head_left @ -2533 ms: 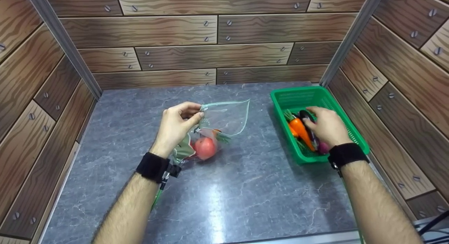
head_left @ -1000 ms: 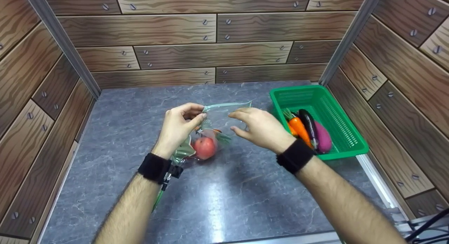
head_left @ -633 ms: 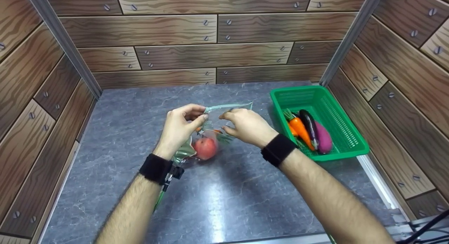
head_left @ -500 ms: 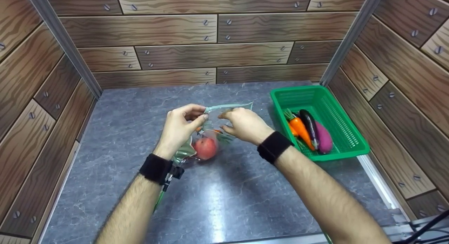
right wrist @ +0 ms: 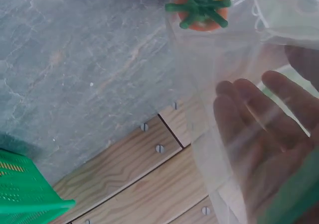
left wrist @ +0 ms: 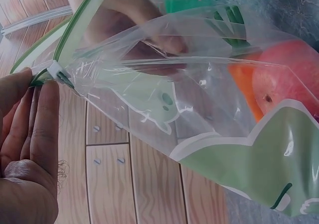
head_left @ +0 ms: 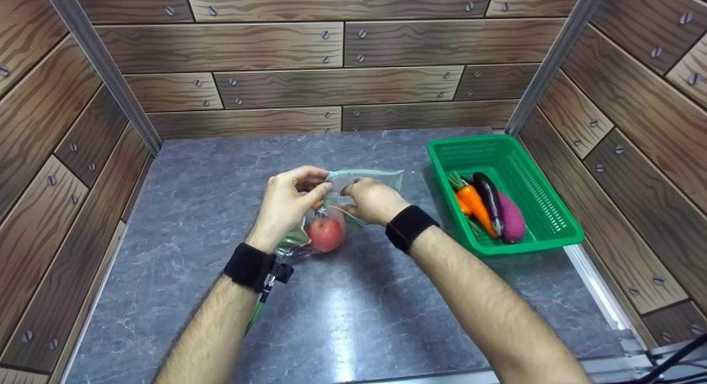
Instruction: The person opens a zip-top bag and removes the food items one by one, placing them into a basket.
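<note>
My left hand (head_left: 287,204) pinches the edge of a clear zip bag (left wrist: 199,94) with a green print, thumb and fingers right at the white slider (left wrist: 59,70). Inside the bag lie a round red fruit (head_left: 325,234) and an orange carrot (left wrist: 242,84) with green tops (right wrist: 199,6). My right hand (head_left: 375,200) reaches into the bag's mouth; in the right wrist view its loosely bent fingers (right wrist: 249,109) show through the plastic with nothing between them. The bag's green-edged opening spreads around that hand.
A green basket (head_left: 555,243) stands at the right of the grey marbled table (head_left: 221,157). It holds orange carrots (head_left: 475,207), a dark eggplant (head_left: 487,196) and a purple vegetable (head_left: 511,218). Wood-patterned walls (head_left: 276,47) enclose the table on three sides.
My right hand has left the basket, moved left to the bag and gone into its opening. The left hand keeps its pinch and has shifted slightly right. The basket's vegetables are still there.
</note>
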A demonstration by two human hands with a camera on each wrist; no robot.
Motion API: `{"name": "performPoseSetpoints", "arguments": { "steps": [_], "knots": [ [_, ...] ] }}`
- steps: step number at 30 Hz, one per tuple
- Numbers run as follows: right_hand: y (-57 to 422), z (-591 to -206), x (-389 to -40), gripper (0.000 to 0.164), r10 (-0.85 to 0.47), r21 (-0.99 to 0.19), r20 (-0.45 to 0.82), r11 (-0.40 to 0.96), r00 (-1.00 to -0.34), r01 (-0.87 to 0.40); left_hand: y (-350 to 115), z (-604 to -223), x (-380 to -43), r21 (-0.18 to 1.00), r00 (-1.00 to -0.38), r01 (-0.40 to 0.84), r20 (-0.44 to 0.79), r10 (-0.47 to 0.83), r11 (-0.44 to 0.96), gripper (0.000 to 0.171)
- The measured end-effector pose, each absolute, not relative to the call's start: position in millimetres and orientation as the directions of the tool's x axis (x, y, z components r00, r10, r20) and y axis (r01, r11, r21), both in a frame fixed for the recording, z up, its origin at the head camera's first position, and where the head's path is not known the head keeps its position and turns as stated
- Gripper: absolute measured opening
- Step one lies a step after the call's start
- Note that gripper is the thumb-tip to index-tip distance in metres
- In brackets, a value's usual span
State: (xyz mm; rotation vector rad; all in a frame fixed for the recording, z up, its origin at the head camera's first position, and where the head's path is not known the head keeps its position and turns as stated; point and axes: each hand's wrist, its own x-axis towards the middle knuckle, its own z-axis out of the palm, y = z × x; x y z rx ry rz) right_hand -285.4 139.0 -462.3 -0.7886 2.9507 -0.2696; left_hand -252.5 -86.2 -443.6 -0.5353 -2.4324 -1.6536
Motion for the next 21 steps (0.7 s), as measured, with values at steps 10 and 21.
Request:
{"name": "performPoseSetpoints", "arguments": {
  "steps": [10,21],
  "knots": [
    [131.6,-491.0,-295.3,0.028,-0.454,-0.151,-0.110,0.887,-0.884,-0.437,-87.1,-446.3,-252.5,0.867,-0.924,0.373,0.318,0.211,0.331,0.023],
    [126.4,-532.7,-309.7,0.019,-0.377,-0.173,-0.253,0.924,-0.891,-0.342,-88.3,-452.4,-253.5,0.848,-0.922,0.381,0.318,0.222,0.369,0.021]
  ]
}}
